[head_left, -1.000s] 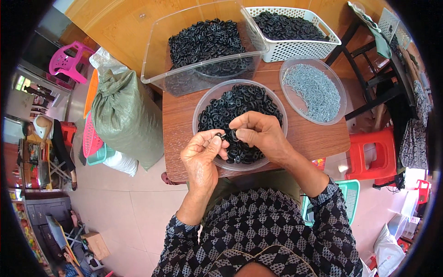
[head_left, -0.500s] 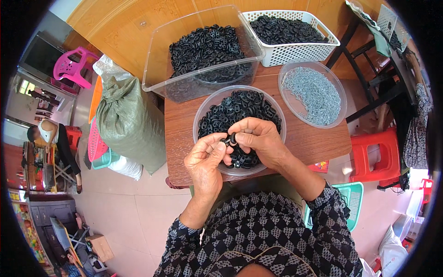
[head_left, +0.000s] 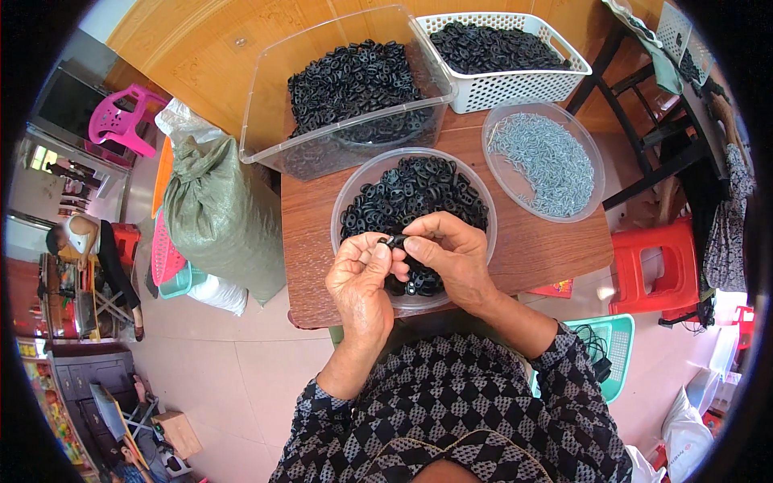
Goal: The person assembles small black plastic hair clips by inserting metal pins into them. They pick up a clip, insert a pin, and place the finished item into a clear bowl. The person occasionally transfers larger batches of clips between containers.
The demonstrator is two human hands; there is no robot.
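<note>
A bulging grey-green woven sack [head_left: 221, 217] stands on the floor just left of the table [head_left: 555, 241]; a white plastic bag [head_left: 217, 294] lies under its base.

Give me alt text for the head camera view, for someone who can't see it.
Two bare hands, left hand and right hand, pinch a small black ring part together over a round clear bowl of the same parts on a small wooden table. Behind stand a clear tub and white basket of black parts, and a clear bowl of silvery pieces.

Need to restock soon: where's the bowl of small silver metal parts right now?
In the head view, the round clear bowl of silver parts sits at the table's right side, below the white basket.
</note>
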